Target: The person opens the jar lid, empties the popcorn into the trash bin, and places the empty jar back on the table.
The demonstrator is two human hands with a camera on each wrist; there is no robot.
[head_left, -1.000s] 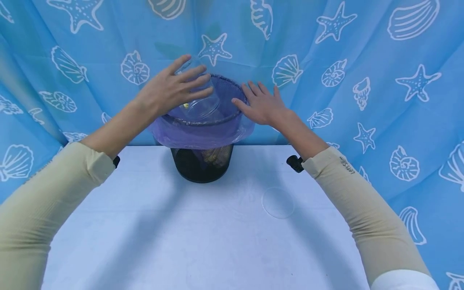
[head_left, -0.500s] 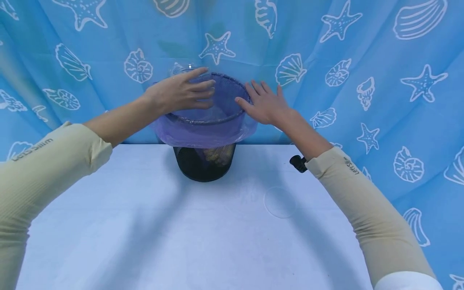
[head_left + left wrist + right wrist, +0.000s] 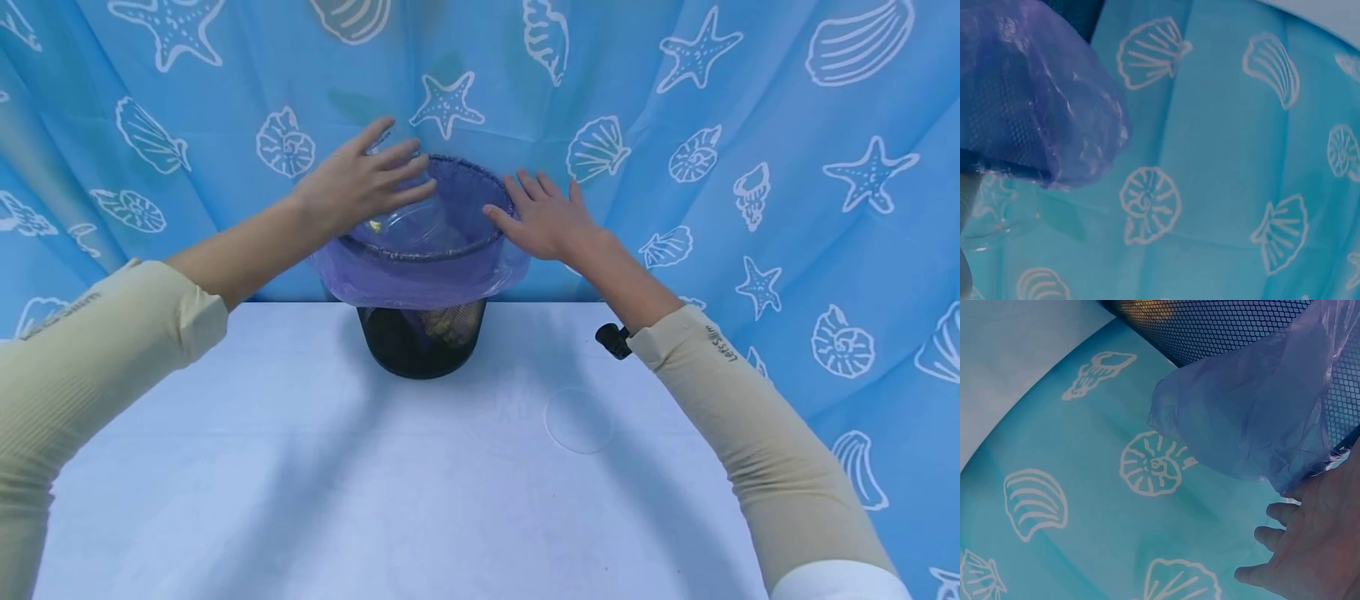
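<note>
My left hand (image 3: pixel 360 179) grips a clear plastic container (image 3: pixel 418 223) from above, fingers spread over its side. The container is tilted, its round mouth over the inside of a black mesh wastebasket (image 3: pixel 405 340). A small yellow bit (image 3: pixel 375 225) shows at the container. A purple bin bag (image 3: pixel 420 282) lines the basket and folds down over its rim. My right hand (image 3: pixel 551 217) touches the right side of the rim with straight, spread fingers. In the right wrist view, its fingers (image 3: pixel 1270 537) point past the bag's edge. The left thumb is hidden in the head view.
A clear round lid (image 3: pixel 577 420) lies on the white table (image 3: pixel 420 500), right of the wastebasket. Behind hangs a blue curtain (image 3: pixel 495 100) with white shells and starfish. Pale yellowish stuff (image 3: pixel 450 323) shows through the lower mesh.
Half a second ago my left hand had rolled the container back up toward the rim's far left. Now it is tipped into the basket again, as a second ago. My right hand stays put.
</note>
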